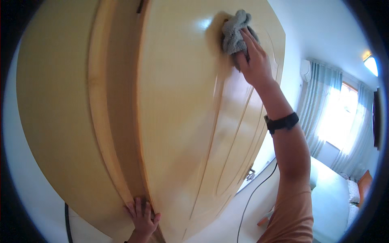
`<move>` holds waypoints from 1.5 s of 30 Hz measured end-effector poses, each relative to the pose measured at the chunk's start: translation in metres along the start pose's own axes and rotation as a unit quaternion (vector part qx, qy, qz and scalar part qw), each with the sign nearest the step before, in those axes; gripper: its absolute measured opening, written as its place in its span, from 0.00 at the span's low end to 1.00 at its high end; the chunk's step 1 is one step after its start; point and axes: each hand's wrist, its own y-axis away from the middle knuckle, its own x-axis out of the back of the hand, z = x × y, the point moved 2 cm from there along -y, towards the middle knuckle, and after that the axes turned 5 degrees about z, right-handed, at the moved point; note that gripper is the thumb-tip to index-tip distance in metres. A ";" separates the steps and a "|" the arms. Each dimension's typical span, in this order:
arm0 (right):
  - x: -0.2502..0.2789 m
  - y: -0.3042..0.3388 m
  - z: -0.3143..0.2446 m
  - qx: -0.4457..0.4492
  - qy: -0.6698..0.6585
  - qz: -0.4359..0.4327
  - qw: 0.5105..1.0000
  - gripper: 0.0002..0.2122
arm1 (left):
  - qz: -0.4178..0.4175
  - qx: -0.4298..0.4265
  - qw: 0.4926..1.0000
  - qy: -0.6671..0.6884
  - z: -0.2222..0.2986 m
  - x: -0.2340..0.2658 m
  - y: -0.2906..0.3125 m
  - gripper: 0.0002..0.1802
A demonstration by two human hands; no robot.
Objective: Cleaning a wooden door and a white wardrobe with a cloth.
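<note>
A light yellow wooden door (174,121) with raised panel moulding fills the middle of the view. Up near its top, my right hand (255,60) presses a crumpled grey cloth (235,34) against the door's face, its fingers bent over the fabric. A black watch (283,122) is on that wrist. Low down at the left, my left hand (143,216) rests with spread fingers on the wooden frame (115,162) beside the door's edge. Nothing is in that hand.
A metal door handle (250,174) sits low on the door's far side. A dark cable (247,202) runs down to the floor. At the right stand a bed (330,198) with pillows, pale curtains (318,93) and a bright window (340,115). A white air conditioner (306,71) hangs beside the curtains.
</note>
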 end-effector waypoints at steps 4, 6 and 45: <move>-0.014 -0.004 0.014 0.042 -0.058 0.030 0.997 0.23 | -0.011 0.041 0.999 -0.021 -0.010 0.025 -0.002 0.37; -0.009 -0.009 0.051 0.049 -0.067 0.053 0.995 0.22 | -0.008 -0.005 0.999 -0.049 -0.005 0.036 -0.014 0.38; 0.043 0.380 0.087 -0.384 0.113 -0.106 0.910 0.25 | 0.184 0.296 0.924 0.157 0.047 0.055 -0.078 0.40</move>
